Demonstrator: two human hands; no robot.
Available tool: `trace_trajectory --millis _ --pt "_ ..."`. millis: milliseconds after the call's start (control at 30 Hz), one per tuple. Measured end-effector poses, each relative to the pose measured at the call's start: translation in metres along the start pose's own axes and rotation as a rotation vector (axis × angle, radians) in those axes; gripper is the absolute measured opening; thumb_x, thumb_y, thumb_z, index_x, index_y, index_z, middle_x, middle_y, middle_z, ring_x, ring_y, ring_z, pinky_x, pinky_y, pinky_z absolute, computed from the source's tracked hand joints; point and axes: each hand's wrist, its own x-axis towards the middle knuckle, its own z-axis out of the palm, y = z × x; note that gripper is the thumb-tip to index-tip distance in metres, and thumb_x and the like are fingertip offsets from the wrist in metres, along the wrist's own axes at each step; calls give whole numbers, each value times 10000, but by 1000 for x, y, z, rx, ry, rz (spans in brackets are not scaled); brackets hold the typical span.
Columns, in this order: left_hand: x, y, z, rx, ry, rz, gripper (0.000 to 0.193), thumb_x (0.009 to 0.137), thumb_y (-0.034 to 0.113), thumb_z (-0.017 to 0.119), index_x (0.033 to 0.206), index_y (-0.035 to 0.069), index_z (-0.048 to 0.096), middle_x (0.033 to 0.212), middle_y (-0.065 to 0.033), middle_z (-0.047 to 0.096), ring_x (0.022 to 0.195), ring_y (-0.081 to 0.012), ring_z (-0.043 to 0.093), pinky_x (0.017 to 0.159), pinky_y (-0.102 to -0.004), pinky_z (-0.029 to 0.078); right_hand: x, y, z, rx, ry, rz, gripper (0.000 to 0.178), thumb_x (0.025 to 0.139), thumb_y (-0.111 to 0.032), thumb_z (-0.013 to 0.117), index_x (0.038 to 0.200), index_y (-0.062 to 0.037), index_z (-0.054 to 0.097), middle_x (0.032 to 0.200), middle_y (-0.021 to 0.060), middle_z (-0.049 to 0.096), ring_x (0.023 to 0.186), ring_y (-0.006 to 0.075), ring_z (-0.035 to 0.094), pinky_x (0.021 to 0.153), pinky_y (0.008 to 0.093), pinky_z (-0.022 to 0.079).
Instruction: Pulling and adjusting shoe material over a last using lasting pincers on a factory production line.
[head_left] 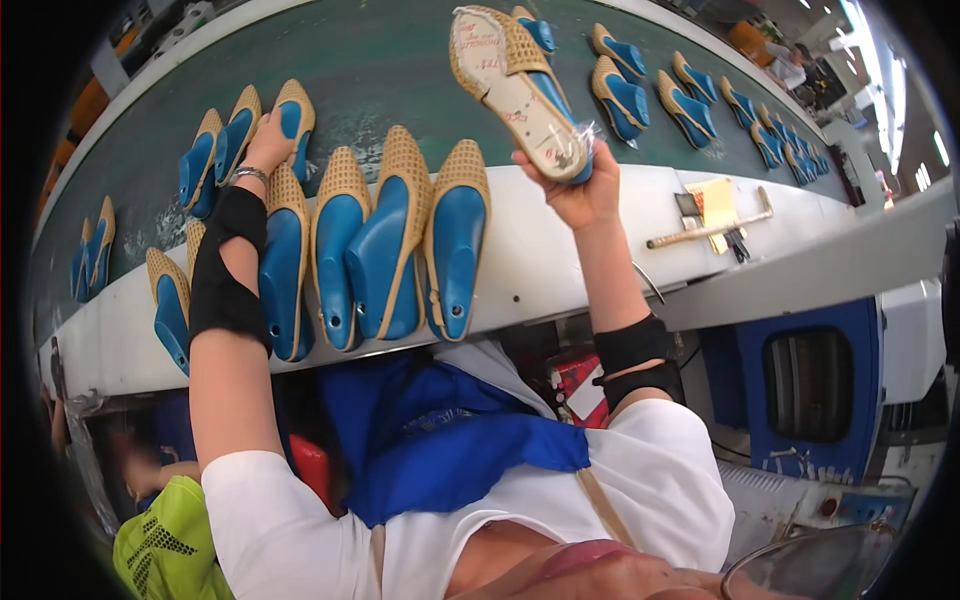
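Your right hand grips one woven tan shoe on a blue last, fingers wrapped round its heel end, and holds it raised above the white ledge with the pale sole turned toward you and the toe pointing up and left. A bit of clear film hangs at the heel by your fingers.

Your left hand reaches out to the dark green belt and closes on a tan shoe with a blue last, the rightmost of three lying side by side there.

Just before you, between your two forearms, four more lasted shoes lie in a row on the ledge, toes away from you, heels hanging over its near edge. Your left forearm, in a black sleeve band, crosses in front of the leftmost one. Left of that arm at least two more show, partly hidden.

Further left on the belt sits a pair. To the right, the belt carries a long line of shoes trailing off toward the rim; about ten can be counted before they grow too small to tell.

On the ledge to your right lie a yellow pad and a long-handled tool. A blue machine housing stands below.
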Motion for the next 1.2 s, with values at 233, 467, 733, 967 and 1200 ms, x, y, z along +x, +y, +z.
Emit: trace_trajectory --millis 233,467,733,967,1200 --pt "-23 30 -32 -94 52 19 697 841 360 582 1407 46 324 1349 -247 424 1253 -375 413 1038 -417 341 -65 29 9 168 75 -75 604 881 -310 476 1321 82 344 1321 294 421 1155 541 439 936 579 462" --pt "-169 227 -113 -680 153 614 378 860 227 616 1195 59 561 1232 -126 557 1191 -254 493 1027 -346 342 -96 44 7 254 63 -138 593 887 -292 473 1331 75 333 1311 299 425 1153 534 445 927 566 478" --pt "-228 281 -91 -709 92 826 337 814 182 658 1123 62 603 1206 -116 575 1177 -268 503 1076 -430 259 -132 58 -12 354 -163 -42 707 861 -321 514 1414 7 221 1373 345 269 1142 523 463 917 519 496" --pt "-229 289 -74 -717 142 834 463 781 193 693 1198 56 547 1283 -133 502 1219 -278 452 1049 -423 317 -156 63 -25 344 -214 -47 785 845 -359 590 1424 -4 197 1370 320 263 1077 509 520 875 496 531" --pt "-235 297 -57 -1055 -86 557 833 732 280 767 1376 40 297 1273 -152 442 1197 -267 432 998 -425 363 -168 63 -34 233 -256 -66 836 838 -409 611 1414 27 191 1343 350 278 1055 506 536 843 486 550"
